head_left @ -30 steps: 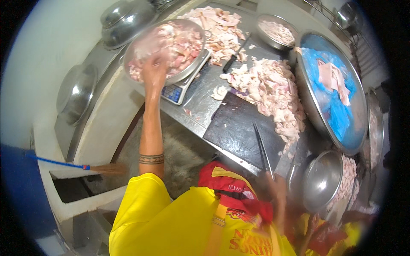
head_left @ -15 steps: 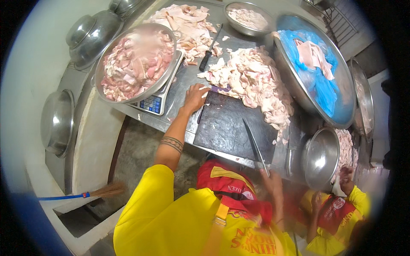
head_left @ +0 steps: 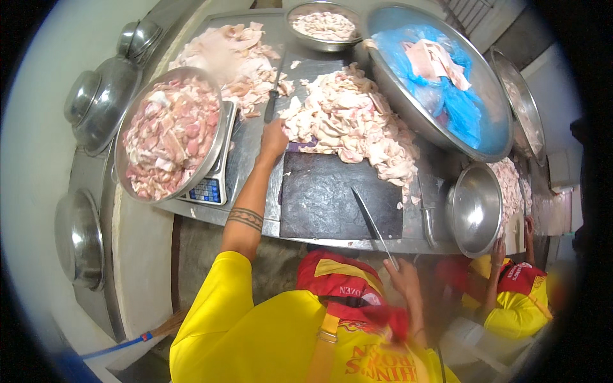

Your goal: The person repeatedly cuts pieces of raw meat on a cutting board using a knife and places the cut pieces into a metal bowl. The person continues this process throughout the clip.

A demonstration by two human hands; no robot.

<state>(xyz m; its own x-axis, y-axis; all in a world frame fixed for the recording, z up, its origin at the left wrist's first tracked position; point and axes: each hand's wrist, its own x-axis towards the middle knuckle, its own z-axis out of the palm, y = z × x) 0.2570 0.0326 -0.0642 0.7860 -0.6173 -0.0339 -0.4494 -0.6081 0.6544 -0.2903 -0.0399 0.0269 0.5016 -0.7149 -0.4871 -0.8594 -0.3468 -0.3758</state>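
My left hand (head_left: 275, 138) is at the left edge of a heap of pale, fatty skin pieces (head_left: 357, 118), its fingers curled; what lies in them is hidden. Just beyond it a knife with a black handle (head_left: 272, 105) lies on the steel table. By the table's front edge my right hand (head_left: 404, 279) grips a long knife (head_left: 372, 221), its blade slanting up and left over a dark cutting board (head_left: 319, 198). Something purple (head_left: 300, 146) shows between the board and the heap.
A bowl of pink meat pieces (head_left: 171, 137) sits on a scale (head_left: 207, 190) at left. Flat skins (head_left: 223, 60) lie behind. A steel bowl (head_left: 322, 25), a large basin with blue plastic (head_left: 440, 83) and an upright bowl (head_left: 476, 207) line the far and right sides. A co-worker (head_left: 514, 297) works at right.
My left hand has moved a little farther out along the heap's left edge, closer to the lying knife, and its fingers have curled. My right hand still holds its knife. The view has shifted.
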